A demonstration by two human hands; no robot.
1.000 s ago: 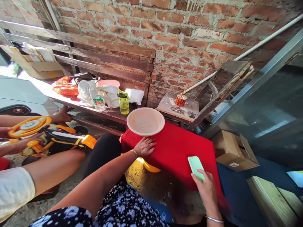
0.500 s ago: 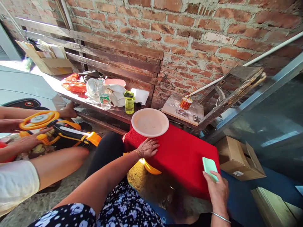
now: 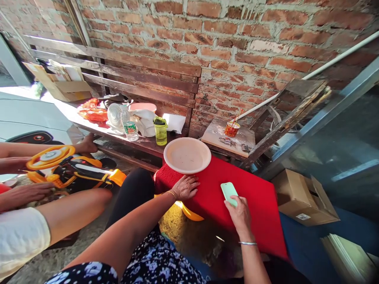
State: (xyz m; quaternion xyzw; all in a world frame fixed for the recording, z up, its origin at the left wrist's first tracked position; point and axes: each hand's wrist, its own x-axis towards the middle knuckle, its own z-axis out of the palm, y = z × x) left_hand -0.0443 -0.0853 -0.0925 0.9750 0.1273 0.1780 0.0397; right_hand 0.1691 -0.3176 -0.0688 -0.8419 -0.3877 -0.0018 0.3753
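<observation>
A pale pink basin [image 3: 187, 154] stands on a table spread with a red cloth [image 3: 254, 193]. Just below the basin's near rim, my left hand [image 3: 185, 187] lies flat on the cloth with its fingers stretched out. My right hand [image 3: 239, 213] grips a mint-green phone [image 3: 229, 193] by its lower end, over the cloth to the right of the basin. Whether the phone touches the cloth I cannot tell.
On the wooden bench [image 3: 148, 152] are a green bottle [image 3: 160, 132], a clear water bottle [image 3: 130, 130] and a small fan [image 3: 115, 114]. A noodle cup [image 3: 232, 129] sits on a board. At left, another person's hand [image 3: 29, 194] is by an orange toy steering wheel [image 3: 53, 156]. Cardboard box [image 3: 302, 197] at right.
My right hand has moved left with the phone, from the red cloth's right edge toward its middle. My left hand stays in place near the basin.
</observation>
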